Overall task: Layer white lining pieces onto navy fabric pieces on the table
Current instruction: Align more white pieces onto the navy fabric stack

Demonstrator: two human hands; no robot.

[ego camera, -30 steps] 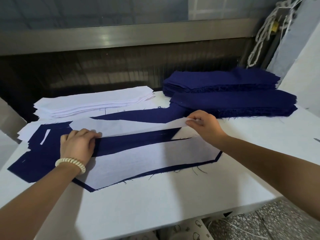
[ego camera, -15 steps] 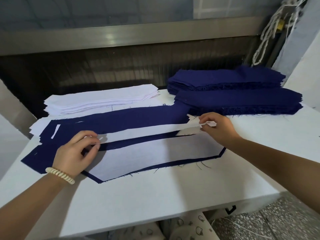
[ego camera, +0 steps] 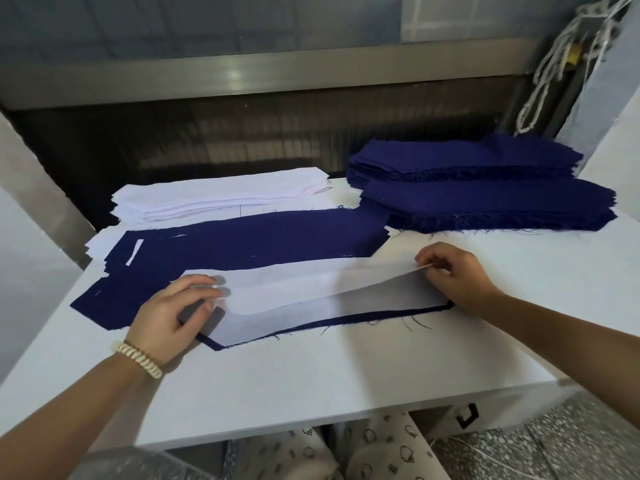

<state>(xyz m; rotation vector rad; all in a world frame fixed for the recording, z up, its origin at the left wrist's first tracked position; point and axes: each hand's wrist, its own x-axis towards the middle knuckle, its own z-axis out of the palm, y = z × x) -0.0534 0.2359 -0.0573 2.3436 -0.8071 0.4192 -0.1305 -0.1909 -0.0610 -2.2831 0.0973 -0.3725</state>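
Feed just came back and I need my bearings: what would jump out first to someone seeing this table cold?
A white lining piece hangs stretched over the middle of the table, the left hand gripping its left end and the right hand pinching its right end, above a navy piece already lined. A white lining stack sits back left, two navy stacks back right.
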